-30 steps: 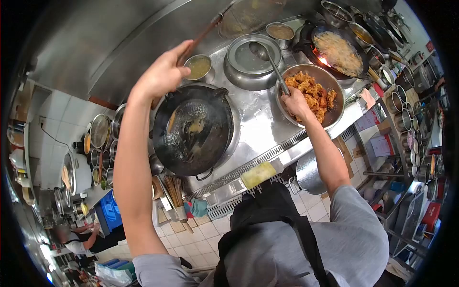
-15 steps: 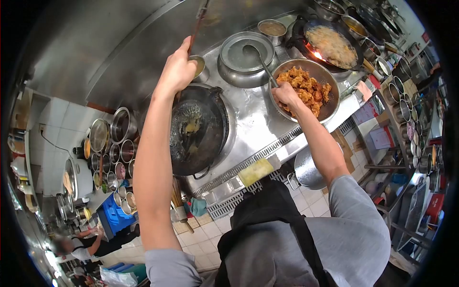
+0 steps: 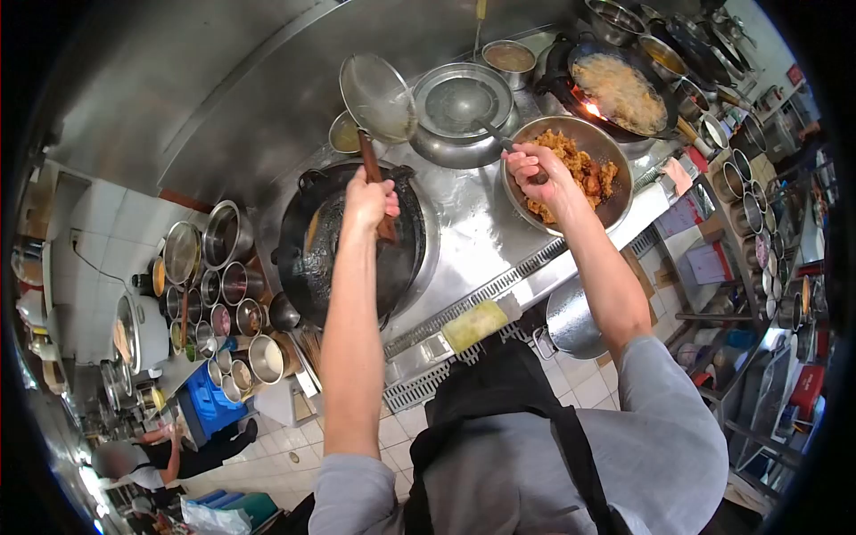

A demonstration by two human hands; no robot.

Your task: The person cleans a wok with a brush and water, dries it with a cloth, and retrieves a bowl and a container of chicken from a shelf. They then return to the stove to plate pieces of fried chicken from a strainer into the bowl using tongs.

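The left hand (image 3: 370, 198) grips the wooden handle of a mesh skimmer (image 3: 378, 96); its fingers are wrapped fully around the handle. The skimmer's round basket is raised over the back of the stove, at 12 o'clock from the hand, and looks empty. Directly below the hand sits a dark wok (image 3: 352, 241) holding a thin film of oil or sauce.

The right hand (image 3: 538, 169) closes its fingers around the handle of a ladle (image 3: 464, 105). The ladle's bowl rests in a lidded steel pot (image 3: 457, 105) at 10 o'clock from the hand. The hand hovers over the near rim of a steel bowl of fried pieces (image 3: 571, 174), golden-brown and heaped toward the far side.

At 1 o'clock from the bowl, a second wok (image 3: 620, 89) froths over an open flame. Small sauce pots (image 3: 508, 55) stand at the rear of the steel tabletop (image 3: 473, 232). A cluster of seasoning tins (image 3: 223, 294) stands at 9 o'clock from the dark wok. Another person (image 3: 152, 450) works far off at lower left.

Judged procedure for the step in hand:
- Keep the skimmer level, so that any drips fall over the wok and not the tabletop.
- Hold the handle well back from the mesh; the wok below is probably hot.
- Draw the ladle out of the pot with its bowl upright, so nothing spills across the tabletop.
- Keep the right forearm clear of the flame at 1 o'clock.
- Move one tool at a time where their paths cross over the stove.
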